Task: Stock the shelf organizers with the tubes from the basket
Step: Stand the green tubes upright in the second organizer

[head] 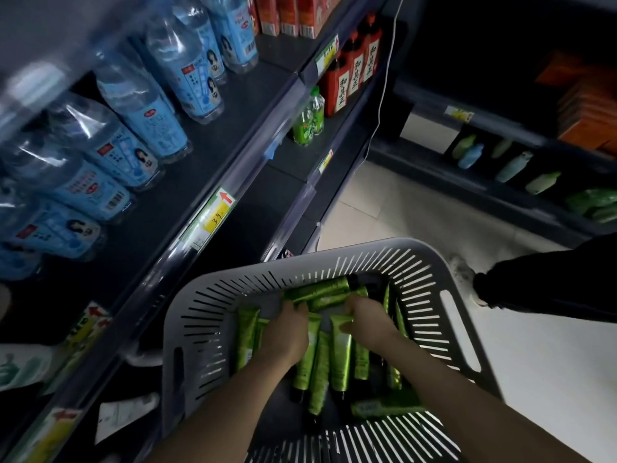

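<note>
Slippage is the main risk: the glossy green plastic tubes [340, 355] are piled loosely and crosswise, so several gathered at once could be dropped back or onto the floor when lifted over the rim of the grey slotted plastic basket [213, 315]. All tubes are located inside the basket. The left hand [288, 332] and right hand [367, 320] are placed side by side upon the pile, fingers curled down round the crosswise tubes at the far end. The remaining tubes lie beneath and between the wrists.

Dim light, dark shelving [240, 105], pale, seemingly tiled floor [384, 208]
</note>
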